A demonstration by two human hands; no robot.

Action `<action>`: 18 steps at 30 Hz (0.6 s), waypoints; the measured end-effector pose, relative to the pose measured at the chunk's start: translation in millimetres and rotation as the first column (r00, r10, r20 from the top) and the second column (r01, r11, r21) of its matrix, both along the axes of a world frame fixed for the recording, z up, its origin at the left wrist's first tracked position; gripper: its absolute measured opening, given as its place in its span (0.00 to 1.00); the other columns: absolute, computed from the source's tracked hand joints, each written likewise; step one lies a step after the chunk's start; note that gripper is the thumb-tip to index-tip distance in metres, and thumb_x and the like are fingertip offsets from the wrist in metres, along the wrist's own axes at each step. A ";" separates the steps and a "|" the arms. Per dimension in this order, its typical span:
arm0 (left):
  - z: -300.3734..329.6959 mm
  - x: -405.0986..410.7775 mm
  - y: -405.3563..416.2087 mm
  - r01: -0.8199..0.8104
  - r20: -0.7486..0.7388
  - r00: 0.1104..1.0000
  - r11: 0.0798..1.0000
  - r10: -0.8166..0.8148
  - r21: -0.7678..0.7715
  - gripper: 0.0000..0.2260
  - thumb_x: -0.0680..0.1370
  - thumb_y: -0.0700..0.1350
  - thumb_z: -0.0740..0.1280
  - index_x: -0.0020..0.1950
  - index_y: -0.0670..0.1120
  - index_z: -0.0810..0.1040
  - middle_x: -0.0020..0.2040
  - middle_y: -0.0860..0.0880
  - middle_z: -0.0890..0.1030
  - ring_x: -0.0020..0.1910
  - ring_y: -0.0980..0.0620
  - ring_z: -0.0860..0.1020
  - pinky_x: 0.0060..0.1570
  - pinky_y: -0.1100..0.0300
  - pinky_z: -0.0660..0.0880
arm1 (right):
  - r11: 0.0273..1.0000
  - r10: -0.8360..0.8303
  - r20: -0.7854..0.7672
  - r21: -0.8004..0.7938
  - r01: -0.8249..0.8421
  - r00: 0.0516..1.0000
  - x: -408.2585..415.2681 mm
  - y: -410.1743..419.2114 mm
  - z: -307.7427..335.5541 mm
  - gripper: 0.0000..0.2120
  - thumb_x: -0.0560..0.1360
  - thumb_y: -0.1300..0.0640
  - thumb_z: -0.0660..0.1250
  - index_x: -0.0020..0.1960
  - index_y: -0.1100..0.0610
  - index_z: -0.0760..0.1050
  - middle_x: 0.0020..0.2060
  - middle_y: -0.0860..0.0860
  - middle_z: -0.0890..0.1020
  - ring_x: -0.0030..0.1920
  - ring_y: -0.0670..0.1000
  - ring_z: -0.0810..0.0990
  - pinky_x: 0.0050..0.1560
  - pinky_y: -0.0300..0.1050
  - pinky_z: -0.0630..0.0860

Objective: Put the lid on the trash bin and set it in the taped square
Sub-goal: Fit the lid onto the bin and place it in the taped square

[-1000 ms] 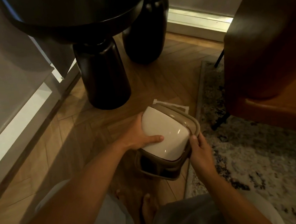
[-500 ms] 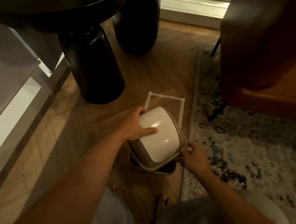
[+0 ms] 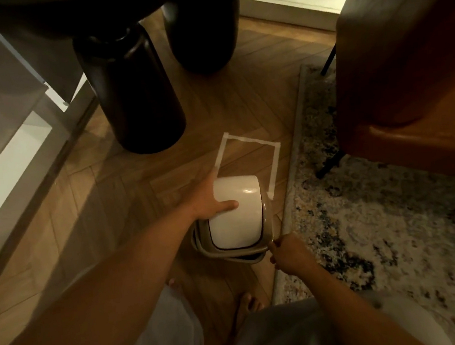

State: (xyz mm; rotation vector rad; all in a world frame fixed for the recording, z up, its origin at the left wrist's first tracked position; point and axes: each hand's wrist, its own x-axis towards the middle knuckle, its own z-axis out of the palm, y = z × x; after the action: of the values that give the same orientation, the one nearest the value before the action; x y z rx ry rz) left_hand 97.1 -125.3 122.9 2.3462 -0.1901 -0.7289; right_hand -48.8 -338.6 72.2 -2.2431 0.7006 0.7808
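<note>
Herringbone wooden floor (image 3: 110, 241) fills the middle of the head view, dimly lit, with a patterned grey and cream rug (image 3: 381, 226) along its right edge. On the boards sits a small beige plastic trash bin (image 3: 199, 238), seen from above, its rounded white swing lid with a beige rim (image 3: 236, 216) resting on top; the lid looks slightly skewed on the bin, though in this light it is hard to say whether it is fully seated. The bin stands at the near end of a square of white tape (image 3: 246, 153) stuck to the floor, covering the square's near side, while the far part of the square lies bare beyond it.

The left hand (image 3: 210, 202) is wrapped over the lid's left side, thumb laid flat across the white top and the other fingers curled down out of sight. The right hand (image 3: 288, 253) is at the bin's near right corner, fingers bunched and pinching the beige rim of the lid.

Beyond the tape stand two glossy black rounded pedestals (image 3: 134, 97), the nearer one just beside the square's far left corner. A brown leather armchair (image 3: 405, 55) on thin black legs occupies the rug at right. Bare toes (image 3: 248, 302) and grey shorts (image 3: 167, 333) show at the bottom.
</note>
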 end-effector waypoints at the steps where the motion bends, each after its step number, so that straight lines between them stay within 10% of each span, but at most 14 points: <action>1: -0.9 -0.7 1.5 -0.090 -0.033 0.995 0.996 0.089 -0.003 0.57 0.66 0.64 0.79 0.84 0.50 0.48 0.83 0.45 0.57 0.79 0.42 0.61 0.75 0.44 0.64 | 0.999 0.032 -0.013 0.013 -0.032 0.999 -0.5 1.5 -1.9 0.17 0.84 0.50 0.63 0.49 0.62 0.83 0.45 0.58 0.87 0.46 0.57 0.87 0.52 0.59 0.85; 7: -6.1 -2.7 9.8 -0.134 -0.107 0.986 0.991 0.131 -0.022 0.49 0.64 0.60 0.82 0.78 0.47 0.62 0.73 0.46 0.73 0.69 0.45 0.74 0.65 0.50 0.73 | 0.980 0.198 -0.079 0.040 -0.196 0.977 -2.3 8.5 0.7 0.11 0.81 0.52 0.65 0.46 0.56 0.82 0.44 0.55 0.84 0.48 0.56 0.84 0.45 0.47 0.78; 14: -8.0 -6.2 16.0 -0.061 -0.094 0.994 0.992 0.050 -0.110 0.49 0.66 0.56 0.82 0.80 0.51 0.60 0.74 0.48 0.71 0.73 0.46 0.70 0.70 0.45 0.70 | 0.990 0.015 0.158 0.136 -0.037 0.987 16.2 2.6 15.1 0.22 0.78 0.65 0.66 0.69 0.52 0.68 0.55 0.49 0.76 0.53 0.49 0.78 0.45 0.29 0.74; 18: -14.1 -11.5 23.9 -0.049 -0.149 0.988 0.992 0.032 -0.115 0.42 0.72 0.51 0.79 0.80 0.49 0.60 0.76 0.46 0.70 0.75 0.45 0.69 0.70 0.50 0.67 | 0.989 0.045 0.141 0.130 -0.063 0.989 11.2 11.8 9.2 0.32 0.75 0.67 0.66 0.76 0.52 0.63 0.64 0.55 0.78 0.63 0.58 0.79 0.57 0.46 0.76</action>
State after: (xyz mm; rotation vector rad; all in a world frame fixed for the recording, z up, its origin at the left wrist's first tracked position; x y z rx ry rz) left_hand 85.6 -101.4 108.9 2.1686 -0.1174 -0.8437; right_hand -37.5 -326.8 81.4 -2.1769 0.5081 0.6713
